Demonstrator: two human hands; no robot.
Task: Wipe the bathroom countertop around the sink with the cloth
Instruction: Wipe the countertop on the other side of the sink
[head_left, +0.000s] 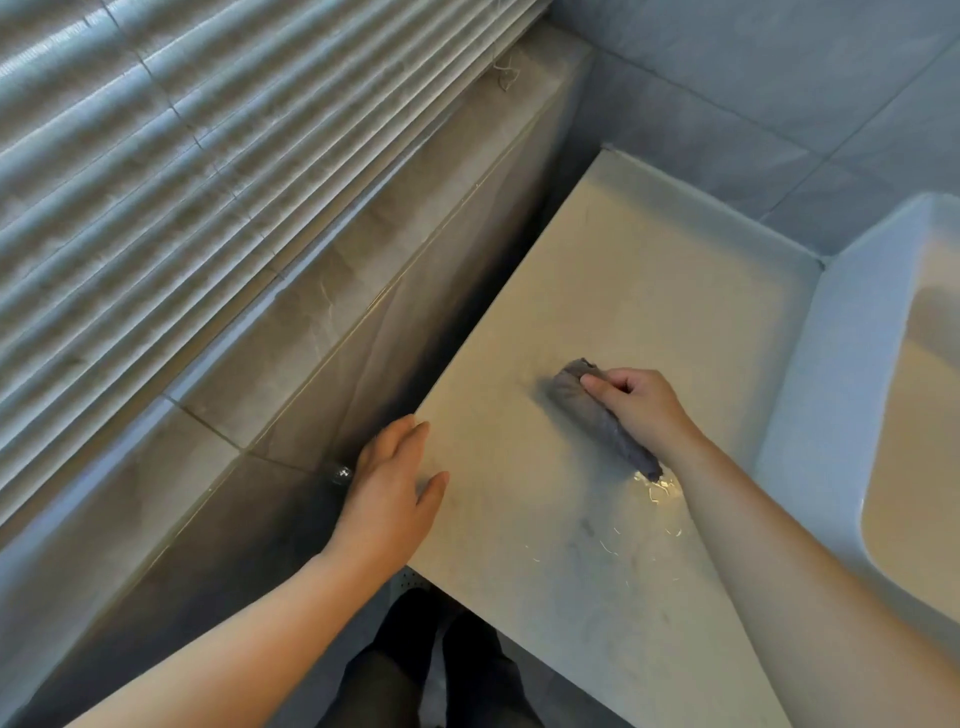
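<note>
- The right hand (641, 410) is gripping the bunched grey cloth (592, 415), its fingers (605, 387) curling over the top. It is pressing the cloth onto the worktop (649, 260) about mid-slab, with the sink (841, 374) at 3 o'clock of the cloth.
- The left hand (392, 491) is resting flat on the worktop's side edge at 9 o'clock of the cloth, fingers straight and close together, holding nothing.
- Wet streaks (657, 491) are glinting at 5 o'clock of the cloth, so that patch is probably getting covered.
- Grey smudges (587, 527) are showing at 6 o'clock, apparently not yet wiped.
- The far stretch at 12 o'clock is looking matte; whether it has been wiped, I cannot tell.
- By my judgement the job is sitting somewhere in its early-to-middle part, with the smudged near edge, the strip along the sink and anything beyond it waiting.
</note>
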